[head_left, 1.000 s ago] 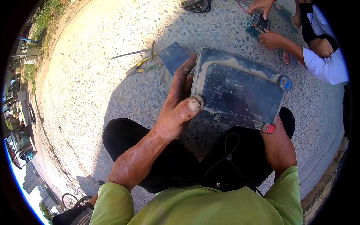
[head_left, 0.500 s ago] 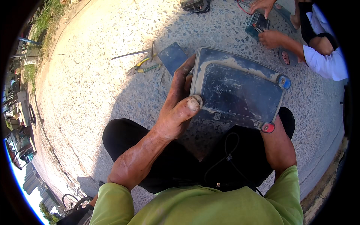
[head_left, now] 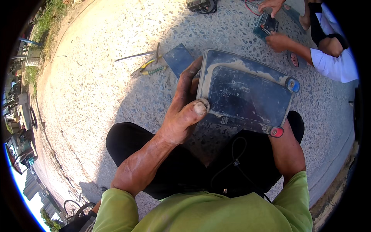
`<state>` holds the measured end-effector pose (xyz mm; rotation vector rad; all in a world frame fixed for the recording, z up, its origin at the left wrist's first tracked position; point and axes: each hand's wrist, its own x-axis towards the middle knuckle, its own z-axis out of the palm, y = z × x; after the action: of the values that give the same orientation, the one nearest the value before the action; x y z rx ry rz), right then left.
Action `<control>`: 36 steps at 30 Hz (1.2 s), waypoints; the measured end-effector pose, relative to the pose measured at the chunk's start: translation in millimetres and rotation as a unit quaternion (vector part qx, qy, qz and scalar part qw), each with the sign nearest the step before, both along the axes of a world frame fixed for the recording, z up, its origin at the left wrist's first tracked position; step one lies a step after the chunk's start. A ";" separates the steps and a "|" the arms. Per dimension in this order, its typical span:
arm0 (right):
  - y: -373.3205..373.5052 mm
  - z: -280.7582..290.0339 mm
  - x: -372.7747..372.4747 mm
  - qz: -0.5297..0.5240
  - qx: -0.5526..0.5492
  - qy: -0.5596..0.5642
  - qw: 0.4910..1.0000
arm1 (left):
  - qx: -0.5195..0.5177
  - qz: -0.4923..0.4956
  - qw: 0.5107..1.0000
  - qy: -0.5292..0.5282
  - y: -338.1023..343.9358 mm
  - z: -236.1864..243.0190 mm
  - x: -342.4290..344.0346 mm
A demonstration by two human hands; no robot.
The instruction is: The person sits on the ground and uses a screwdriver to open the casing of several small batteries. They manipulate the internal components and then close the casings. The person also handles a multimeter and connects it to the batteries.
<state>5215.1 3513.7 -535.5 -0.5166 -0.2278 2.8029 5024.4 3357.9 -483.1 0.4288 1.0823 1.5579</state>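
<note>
A dusty black battery (head_left: pixel 247 92) with a blue terminal (head_left: pixel 292 84) and a red terminal (head_left: pixel 276 132) on its right side is held up in front of my knees. My left hand (head_left: pixel 181 108) grips its left edge, the thumb on top and the fingers wrapped along the side. Behind the battery's right part my right hand is hidden; only the right forearm (head_left: pixel 286 149) shows, reaching up under the red terminal. Dust streaks and scratches cover the battery's top face.
Pliers (head_left: pixel 148 70) with yellow-green handles, a thin metal rod tool (head_left: pixel 137 56) and a dark flat plate (head_left: pixel 177 58) lie on the pebbled ground. At upper right another person's hands (head_left: pixel 279 41) touch a smaller battery (head_left: pixel 265 24). A boxy device (head_left: pixel 199 4) with a black cable lies at the top.
The battery and my arms stay almost still. The other person's hand on the smaller battery has shifted very slightly.
</note>
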 end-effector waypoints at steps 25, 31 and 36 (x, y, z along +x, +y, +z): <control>13.1 -19.6 -34.0 -0.074 0.113 -0.120 0.984 | -0.056 0.007 0.992 0.117 -37.9 -96.4 -34.2; 10.7 -35.4 -38.9 -0.074 0.082 -0.085 0.990 | -0.117 0.010 0.984 0.137 -38.9 -91.2 -33.7; 11.1 -15.0 -29.2 -0.051 0.086 -0.099 0.990 | -0.128 0.000 0.985 0.118 -32.0 -79.1 -22.4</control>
<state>5185.9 3524.8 -550.5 -0.7427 -0.4668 2.6022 5002.0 3325.9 -562.3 0.4448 1.4460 1.3671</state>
